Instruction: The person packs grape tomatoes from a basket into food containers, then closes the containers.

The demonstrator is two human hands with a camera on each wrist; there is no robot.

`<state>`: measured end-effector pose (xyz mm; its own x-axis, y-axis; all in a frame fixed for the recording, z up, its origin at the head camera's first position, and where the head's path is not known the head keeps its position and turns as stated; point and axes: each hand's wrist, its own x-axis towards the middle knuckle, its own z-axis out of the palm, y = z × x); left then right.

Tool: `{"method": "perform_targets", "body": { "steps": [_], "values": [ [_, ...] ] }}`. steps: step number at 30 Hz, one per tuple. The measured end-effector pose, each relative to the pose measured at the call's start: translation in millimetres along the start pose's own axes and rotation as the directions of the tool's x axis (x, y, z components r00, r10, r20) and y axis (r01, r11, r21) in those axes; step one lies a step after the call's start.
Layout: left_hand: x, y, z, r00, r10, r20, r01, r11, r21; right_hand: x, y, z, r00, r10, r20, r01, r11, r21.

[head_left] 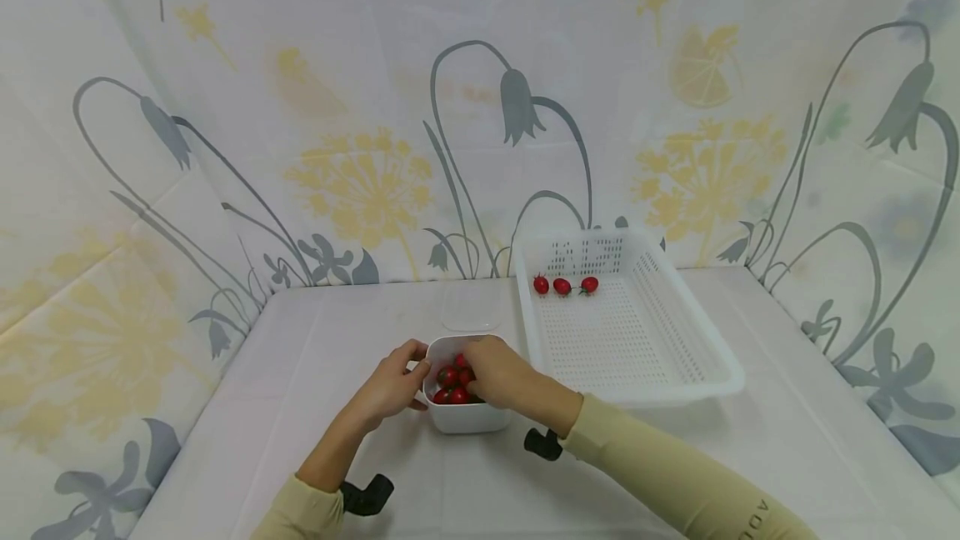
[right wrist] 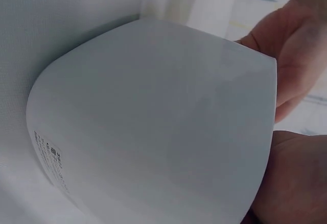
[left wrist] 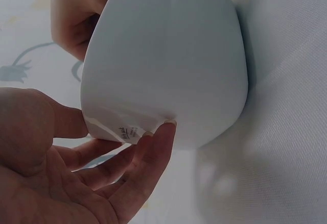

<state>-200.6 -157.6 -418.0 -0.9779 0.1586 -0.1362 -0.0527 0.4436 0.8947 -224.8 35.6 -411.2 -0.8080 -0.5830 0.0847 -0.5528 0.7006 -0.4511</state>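
Observation:
A white square-sided container [head_left: 470,419] stands upright on the table, with several red cherry tomatoes [head_left: 447,377] inside. My left hand [head_left: 390,382] grips its left side; in the left wrist view the thumb lies at the rim and the fingertips press on the outer wall [left wrist: 163,66]. My right hand [head_left: 498,372] reaches over the right rim into the container, among the tomatoes. Its fingertips are hidden, and in the right wrist view the container wall [right wrist: 153,117] covers them, so whether it holds a tomato does not show.
Right of the container, a white perforated basket [head_left: 633,394] holds three cherry tomatoes [head_left: 562,287] in a row near its back left corner. A faint transparent item [head_left: 470,325] lies just behind the container. A flower-patterned cloth [head_left: 480,107] hangs behind the table.

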Motion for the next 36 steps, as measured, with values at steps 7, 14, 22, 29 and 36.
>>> {"method": "perform_targets", "body": {
  "steps": [7, 14, 22, 29, 36],
  "values": [
    [0.5, -1.2, 0.3, 1.000, 0.003, -0.002, -0.003, 1.000, -0.006, 0.9, -1.4, 0.5, 1.000, -0.005, 0.001, 0.005, 0.999, -0.032],
    [1.0, -1.1, 1.3, 1.000, -0.001, -0.005, 0.001, 1.000, -0.008, -0.8, -2.8, -1.6, 1.000, -0.009, 0.012, 0.010, 0.999, -0.052],
    [0.7, -1.0, 1.4, 1.000, -0.007, -0.007, 0.007, 1.000, -0.002, -5.3, -2.6, -6.8, 0.999, -0.037, 0.020, 0.038, 0.998, -0.043],
    [1.3, -1.9, 1.1, 1.000, -0.002, -0.002, 0.002, 1.000, -0.003, -14.7, -1.7, -23.1, 0.996, -0.071, 0.046, 0.069, 0.996, 0.048],
    [0.3, -0.6, -0.1, 1.000, -0.002, 0.000, 0.002, 1.000, 0.004, -20.9, 2.1, -33.9, 0.987, -0.154, 0.042, 0.149, 0.983, 0.112]
  ]
}}
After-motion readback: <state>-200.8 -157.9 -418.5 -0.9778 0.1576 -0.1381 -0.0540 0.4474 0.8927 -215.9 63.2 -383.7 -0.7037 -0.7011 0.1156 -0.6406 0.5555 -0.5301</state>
